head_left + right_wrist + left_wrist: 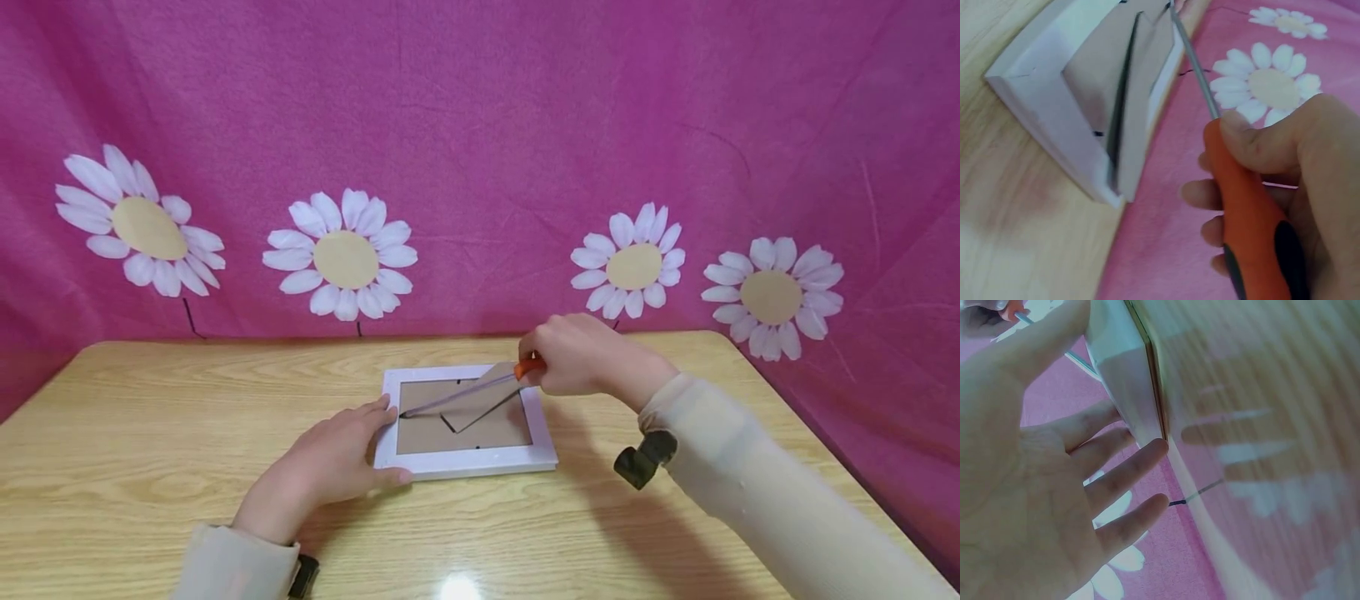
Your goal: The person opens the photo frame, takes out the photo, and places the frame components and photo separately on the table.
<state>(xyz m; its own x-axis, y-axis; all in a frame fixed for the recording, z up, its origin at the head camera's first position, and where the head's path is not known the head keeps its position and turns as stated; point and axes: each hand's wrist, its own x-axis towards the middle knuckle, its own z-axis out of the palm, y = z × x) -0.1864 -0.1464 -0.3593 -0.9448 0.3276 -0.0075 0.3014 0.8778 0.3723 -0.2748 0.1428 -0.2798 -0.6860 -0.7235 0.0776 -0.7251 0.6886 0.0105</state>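
Note:
A white picture frame (480,461) lies face down on the table, its brown backing board (427,437) showing. A stand flap (1140,106) tilts up from the board. My right hand (581,354) grips the orange handle of a screwdriver (1244,206), the thumb near where the shaft begins. The shaft slants leftward across the backing, its tip at the board's left edge by a small dark tab. My left hand (337,454) touches the frame's left side, thumb at the near corner. In the left wrist view its fingers (1132,469) are fairly straight and spread.
The wooden table (187,400) reflects light near its front edge. Behind it hangs a pink cloth (480,167) with large white daisies. Small dark tabs (477,447) sit along the backing's edges. Each wrist carries a black device (647,458).

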